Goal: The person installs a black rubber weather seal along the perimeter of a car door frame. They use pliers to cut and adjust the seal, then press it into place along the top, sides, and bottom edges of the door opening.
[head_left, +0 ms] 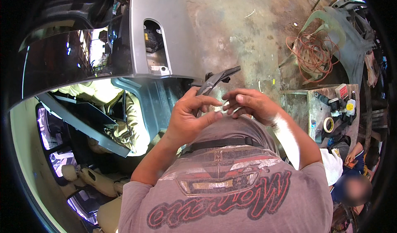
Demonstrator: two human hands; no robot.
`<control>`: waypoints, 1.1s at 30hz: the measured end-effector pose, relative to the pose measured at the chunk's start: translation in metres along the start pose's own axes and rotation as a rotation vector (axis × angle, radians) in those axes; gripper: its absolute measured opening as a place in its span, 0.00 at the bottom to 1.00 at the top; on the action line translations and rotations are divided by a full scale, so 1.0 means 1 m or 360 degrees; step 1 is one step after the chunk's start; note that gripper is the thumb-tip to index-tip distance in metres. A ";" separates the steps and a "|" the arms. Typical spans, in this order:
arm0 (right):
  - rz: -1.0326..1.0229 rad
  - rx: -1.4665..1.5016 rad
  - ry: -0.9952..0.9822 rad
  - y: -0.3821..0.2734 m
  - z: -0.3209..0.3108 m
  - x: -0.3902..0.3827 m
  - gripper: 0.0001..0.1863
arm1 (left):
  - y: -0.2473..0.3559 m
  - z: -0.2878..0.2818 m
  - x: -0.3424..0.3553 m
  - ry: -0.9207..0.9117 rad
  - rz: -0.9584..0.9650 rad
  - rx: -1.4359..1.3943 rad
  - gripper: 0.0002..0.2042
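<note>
We note a stained concrete floor (pixel 248 30) in a workshop. The left hand (pixel 190 117) has its fingers clamped on a dark bent trim piece (pixel 215 80), held at chest height beside a silver car body panel (pixel 159 26). The right hand (pixel 252 104) has its fingers pinched on a small pale bit, too small to identify. To the right, a worn surface (pixel 304 104) carries a tape roll (pixel 328 124); an orange cable coil (pixel 312 53) lies beyond.

car panel (pixel 155 9) silver | cable coil (pixel 312 53) orange | bracket (pixel 215 80) dark grey | tape roll (pixel 328 124) cream
</note>
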State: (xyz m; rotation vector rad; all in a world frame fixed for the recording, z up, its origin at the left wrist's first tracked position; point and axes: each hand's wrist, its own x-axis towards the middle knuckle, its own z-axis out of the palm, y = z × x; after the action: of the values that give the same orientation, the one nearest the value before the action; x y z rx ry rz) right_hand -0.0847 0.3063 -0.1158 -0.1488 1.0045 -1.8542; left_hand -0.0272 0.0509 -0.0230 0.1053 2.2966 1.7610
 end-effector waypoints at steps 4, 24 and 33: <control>-0.0268 0.0316 -0.0050 0.006 0.015 0.019 0.42 | 0.008 0.002 0.001 -0.0185 0.0052 0.0099 0.19; -0.0660 0.0742 0.0320 -0.011 0.015 0.057 0.15 | -0.011 -0.011 -0.062 0.0248 -0.0236 0.0422 0.04; -0.0398 0.0644 0.0115 -0.013 0.004 0.056 0.16 | -0.074 -0.017 -0.110 0.0528 -0.0436 0.0088 0.03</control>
State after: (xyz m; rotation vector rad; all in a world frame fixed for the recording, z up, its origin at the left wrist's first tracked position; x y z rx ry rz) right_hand -0.1205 0.2610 -0.1217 0.0383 0.6610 -2.2671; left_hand 0.0821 -0.0076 -0.0731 -0.5042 2.4364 1.6749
